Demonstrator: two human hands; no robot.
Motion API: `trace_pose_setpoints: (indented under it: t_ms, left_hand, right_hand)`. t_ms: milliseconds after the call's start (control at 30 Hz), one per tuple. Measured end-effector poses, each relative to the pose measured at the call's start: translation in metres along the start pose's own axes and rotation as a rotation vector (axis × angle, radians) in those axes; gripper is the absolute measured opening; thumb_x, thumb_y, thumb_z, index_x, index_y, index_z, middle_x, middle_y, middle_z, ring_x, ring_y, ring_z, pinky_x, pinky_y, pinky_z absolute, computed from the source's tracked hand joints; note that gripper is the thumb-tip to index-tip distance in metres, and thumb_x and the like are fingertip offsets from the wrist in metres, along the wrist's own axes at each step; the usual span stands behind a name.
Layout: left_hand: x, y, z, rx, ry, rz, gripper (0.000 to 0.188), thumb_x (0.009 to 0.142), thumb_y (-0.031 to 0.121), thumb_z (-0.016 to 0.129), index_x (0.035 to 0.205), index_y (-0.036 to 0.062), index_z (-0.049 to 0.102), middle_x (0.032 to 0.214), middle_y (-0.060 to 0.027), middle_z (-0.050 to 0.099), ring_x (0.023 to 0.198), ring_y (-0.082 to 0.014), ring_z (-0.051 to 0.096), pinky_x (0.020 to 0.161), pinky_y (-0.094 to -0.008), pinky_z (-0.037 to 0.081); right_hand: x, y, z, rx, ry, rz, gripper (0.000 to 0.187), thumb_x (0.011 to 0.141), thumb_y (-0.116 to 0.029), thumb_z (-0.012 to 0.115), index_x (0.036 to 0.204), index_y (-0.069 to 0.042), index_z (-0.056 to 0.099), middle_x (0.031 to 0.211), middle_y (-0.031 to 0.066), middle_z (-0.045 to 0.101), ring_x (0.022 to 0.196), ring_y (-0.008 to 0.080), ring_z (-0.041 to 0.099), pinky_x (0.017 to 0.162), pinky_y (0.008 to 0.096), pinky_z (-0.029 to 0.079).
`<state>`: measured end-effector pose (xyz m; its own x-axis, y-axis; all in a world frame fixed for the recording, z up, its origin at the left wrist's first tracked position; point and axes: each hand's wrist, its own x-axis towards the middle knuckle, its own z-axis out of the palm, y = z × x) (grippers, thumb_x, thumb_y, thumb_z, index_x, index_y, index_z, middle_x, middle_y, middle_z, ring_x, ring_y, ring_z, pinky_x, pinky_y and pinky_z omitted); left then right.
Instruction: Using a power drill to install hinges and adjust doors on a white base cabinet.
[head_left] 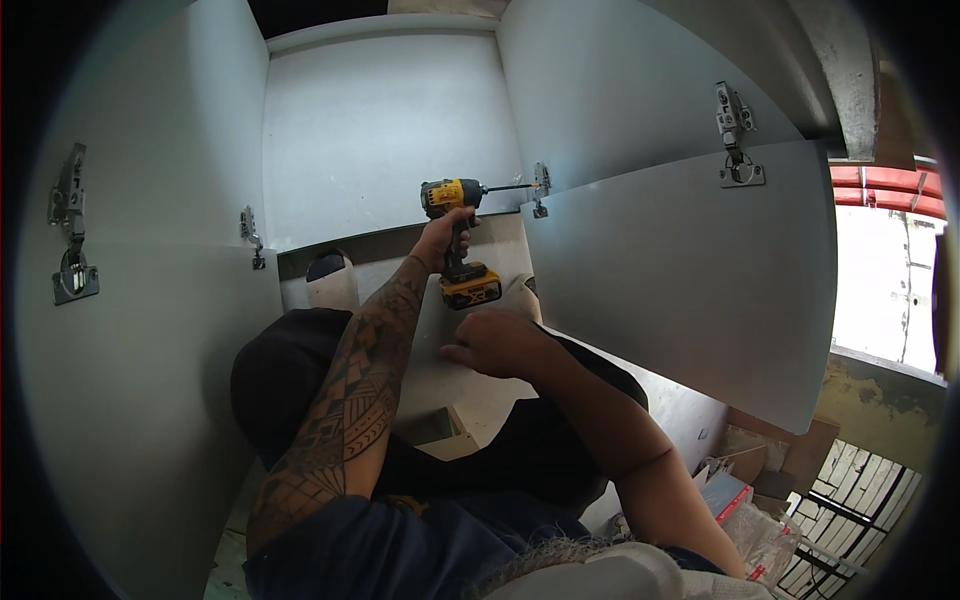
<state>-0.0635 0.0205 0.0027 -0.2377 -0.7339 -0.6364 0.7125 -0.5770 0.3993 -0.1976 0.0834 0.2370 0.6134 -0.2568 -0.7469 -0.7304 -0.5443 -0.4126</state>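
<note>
- Left hand (440, 240): fingers gripping a yellow-and-black impact driver (452, 194).
- Its long bit (510, 187) points at a metal hinge (542, 182) near the lower right corner of the cabinet back panel (390, 130).
- Right hand (503, 342): fingers bent, just below the battery (470, 290); I cannot tell whether they hold anything.

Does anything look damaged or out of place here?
Yes: the wall at lower right looks patchy and discoloured, as if its paint is peeling. Around the drill and the cabinet hinge its tip points at, nothing stands out.
</note>
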Motion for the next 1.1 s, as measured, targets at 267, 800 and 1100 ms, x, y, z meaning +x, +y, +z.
trace_pose_setpoints:
  t_ms: [267,800,1100]
  left_hand:
    - [0.009,-0.006,0.005,-0.048,0.007,-0.024,0.032,0.093,0.041,0.073,0.096,0.0098,0.071,0.063,0.0064,0.052,0.052,-0.0074,0.049,0.051,-0.0257,0.043]
    - [0.017,-0.013,0.016,-0.028,0.029,-0.02,0.03,0.095,0.041,0.069,0.089,0.0124,0.062,0.061,0.0055,0.051,0.051,-0.0087,0.049,0.05,-0.0278,0.046]
    - [0.016,-0.011,0.023,0.005,0.025,-0.013,0.032,0.095,0.041,0.07,0.093,0.0102,0.065,0.063,0.0051,0.051,0.051,-0.0086,0.05,0.05,-0.0279,0.045]
  right_hand:
    - [-0.015,0.006,-0.015,0.007,0.01,0.03,0.051,0.102,-0.047,0.059,0.085,-0.002,0.075,0.089,0.0173,0.072,0.091,0.0334,0.071,0.088,0.0489,0.054]
    - [-0.041,0.036,-0.03,0.361,0.384,0.02,0.02,0.096,-0.016,0.055,0.101,0.001,0.065,0.093,0.022,0.071,0.094,0.0369,0.071,0.089,0.0473,0.053]
    - [-0.043,0.05,-0.044,0.799,0.354,0.015,0.024,0.098,-0.002,0.05,0.116,0.002,0.065,0.103,0.0174,0.073,0.095,0.0215,0.071,0.085,0.0356,0.056]
